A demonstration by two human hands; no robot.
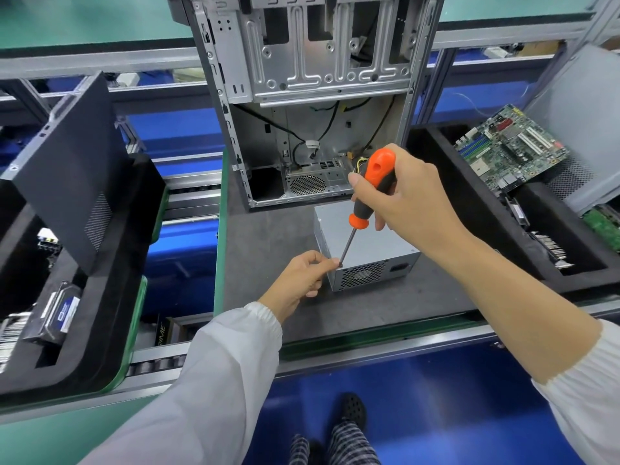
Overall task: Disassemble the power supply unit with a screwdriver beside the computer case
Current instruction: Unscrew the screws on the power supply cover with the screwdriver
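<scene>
Working a corner screw on the power supply (pixel 365 250), which sits on the grey tabletop (pixel 268 229) just in front of the open computer case (pixel 315 95). Right hand (pixel 406 193) fingers wrap the screwdriver (pixel 367 193), tip at the box's near-left corner; left hand (pixel 302 280) fingers pinch at that tip. Cover looks closed, so early stage; remaining screws unclear. Right tray (pixel 469 203) holds circuit boards (pixel 510 152); left tray (pixel 110 330) holds a hard drive (pixel 60 313) and a dark panel (pixel 73 169).

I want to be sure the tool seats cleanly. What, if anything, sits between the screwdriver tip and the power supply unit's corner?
Nothing visible. The screwdriver, held by the right hand, reaches the near left corner of the power supply unit. The left hand has its fingertips right beside the tip, not under it.
</scene>
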